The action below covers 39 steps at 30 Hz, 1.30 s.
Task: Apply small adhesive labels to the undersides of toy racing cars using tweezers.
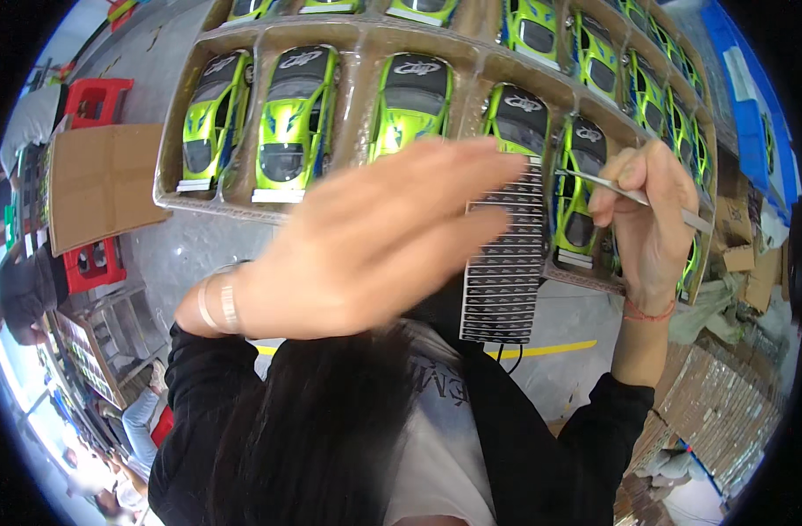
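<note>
My left hand (366,237), blurred by motion, reaches across the middle with its fingers stretched out and thumb apart. Its fingertips overlap the upper part of a long black sheet with rows of small labels (499,289); I cannot tell whether they touch it. My right hand (653,210) is closed around slim metal tweezers (697,222), whose tips point left over a green toy car (579,197). This car and another green toy car (516,118) beside it have black tops with a pale emblem. They lie in compartments of a cardboard-edged tray (352,96).
Several more green toy cars (285,123) fill the tray's other compartments. Left stand a cardboard box (103,184) and red stools (94,263), with people nearby. A blue bin (752,149) is at the far right, above stacked flattened cardboard (725,421).
</note>
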{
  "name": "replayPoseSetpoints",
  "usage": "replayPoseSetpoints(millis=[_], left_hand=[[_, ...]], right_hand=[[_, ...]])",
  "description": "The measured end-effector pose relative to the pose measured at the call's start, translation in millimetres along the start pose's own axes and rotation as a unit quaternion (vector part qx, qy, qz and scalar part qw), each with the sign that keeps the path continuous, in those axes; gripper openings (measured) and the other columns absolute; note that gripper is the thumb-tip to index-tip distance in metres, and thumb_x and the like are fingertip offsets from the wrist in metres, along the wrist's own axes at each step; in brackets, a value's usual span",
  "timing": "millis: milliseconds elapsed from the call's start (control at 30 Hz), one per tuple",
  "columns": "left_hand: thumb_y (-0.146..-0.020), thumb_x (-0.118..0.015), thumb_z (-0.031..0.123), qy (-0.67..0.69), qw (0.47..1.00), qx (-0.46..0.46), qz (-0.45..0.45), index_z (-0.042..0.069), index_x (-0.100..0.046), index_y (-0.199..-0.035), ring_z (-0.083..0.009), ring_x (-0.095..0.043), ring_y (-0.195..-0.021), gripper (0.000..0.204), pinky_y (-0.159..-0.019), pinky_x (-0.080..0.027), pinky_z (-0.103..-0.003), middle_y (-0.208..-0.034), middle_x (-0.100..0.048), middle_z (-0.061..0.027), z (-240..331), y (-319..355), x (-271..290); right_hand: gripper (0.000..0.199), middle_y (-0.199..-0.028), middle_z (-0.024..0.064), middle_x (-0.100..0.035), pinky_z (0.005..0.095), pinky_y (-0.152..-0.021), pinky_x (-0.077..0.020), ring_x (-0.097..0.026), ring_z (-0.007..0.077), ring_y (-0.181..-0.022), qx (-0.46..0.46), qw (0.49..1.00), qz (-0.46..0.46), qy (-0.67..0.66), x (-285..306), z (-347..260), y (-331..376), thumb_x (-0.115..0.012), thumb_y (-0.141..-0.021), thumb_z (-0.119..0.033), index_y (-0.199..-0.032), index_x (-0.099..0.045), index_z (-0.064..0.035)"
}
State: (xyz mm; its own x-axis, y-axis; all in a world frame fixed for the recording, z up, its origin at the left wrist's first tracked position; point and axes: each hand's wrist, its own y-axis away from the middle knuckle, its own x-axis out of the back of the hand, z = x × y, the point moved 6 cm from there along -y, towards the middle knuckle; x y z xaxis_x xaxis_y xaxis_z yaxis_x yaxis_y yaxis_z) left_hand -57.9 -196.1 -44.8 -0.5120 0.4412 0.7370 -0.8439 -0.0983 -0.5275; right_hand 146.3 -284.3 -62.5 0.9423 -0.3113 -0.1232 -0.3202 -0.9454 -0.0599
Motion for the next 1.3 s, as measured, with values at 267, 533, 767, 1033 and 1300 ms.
replayPoseSetpoints(millis=[267, 533, 767, 1033, 1300], left_hand=[[-0.070, -0.069, -0.007, -0.053, 0.981, 0.157, -0.104, 0.000, -0.068, -0.093, -0.0349, -0.062, -0.112, 0.024, -0.093, -0.049, -0.040, -0.102, -0.071, -0.0125, -32, 32, 72], [-0.071, -0.072, -0.002, -0.088, 0.968, 0.177, -0.154, 0.002, -0.067, -0.104, -0.0336, -0.058, -0.119, 0.033, -0.096, -0.049, -0.041, -0.114, -0.068, -0.0105, -44, 45, 75], [-0.070, -0.074, 0.001, -0.143, 0.962, 0.150, -0.179, 0.002, -0.067, -0.104, -0.0330, -0.058, -0.119, 0.035, -0.094, -0.051, -0.040, -0.119, -0.066, -0.0103, -45, 42, 76], [-0.066, -0.073, -0.005, -0.192, 0.970, 0.096, -0.115, 0.000, -0.068, -0.093, -0.0360, -0.061, -0.115, 0.028, -0.091, -0.052, -0.038, -0.111, -0.069, -0.0147, -27, 37, 81], [-0.069, -0.072, -0.009, -0.172, 0.976, 0.107, -0.079, -0.001, -0.070, -0.091, -0.0359, -0.062, -0.113, 0.024, -0.092, -0.052, -0.040, -0.109, -0.070, -0.0155, -26, 35, 89]], right_hand=[[0.038, -0.076, 0.0170, -0.063, 0.0281, -0.059, -0.0489, -0.057, 0.0176, -0.061, -0.021, 0.999, 0.018, 0.032, -3, 3, -2, -0.040, -0.104, -0.026, -0.082, -0.055, 0.0009], [0.039, -0.075, 0.0159, -0.063, 0.0270, -0.060, -0.0473, -0.057, 0.0161, -0.062, -0.033, 0.997, 0.046, 0.062, 3, 6, 5, -0.040, -0.104, -0.027, -0.082, -0.056, 0.0006], [0.040, -0.075, 0.0149, -0.063, 0.0266, -0.060, -0.0463, -0.056, 0.0152, -0.062, -0.029, 0.996, 0.024, 0.086, -5, 3, 1, -0.039, -0.104, -0.027, -0.081, -0.056, 0.0007], [0.040, -0.074, 0.0148, -0.062, 0.0265, -0.060, -0.0463, -0.056, 0.0153, -0.062, -0.027, 0.996, 0.019, 0.077, -3, 6, 2, -0.038, -0.104, -0.027, -0.082, -0.056, 0.0010], [0.041, -0.074, 0.0146, -0.061, 0.0263, -0.060, -0.0461, -0.056, 0.0151, -0.062, -0.025, 0.996, 0.019, 0.080, -4, 3, 4, -0.038, -0.104, -0.028, -0.082, -0.056, 0.0009]])
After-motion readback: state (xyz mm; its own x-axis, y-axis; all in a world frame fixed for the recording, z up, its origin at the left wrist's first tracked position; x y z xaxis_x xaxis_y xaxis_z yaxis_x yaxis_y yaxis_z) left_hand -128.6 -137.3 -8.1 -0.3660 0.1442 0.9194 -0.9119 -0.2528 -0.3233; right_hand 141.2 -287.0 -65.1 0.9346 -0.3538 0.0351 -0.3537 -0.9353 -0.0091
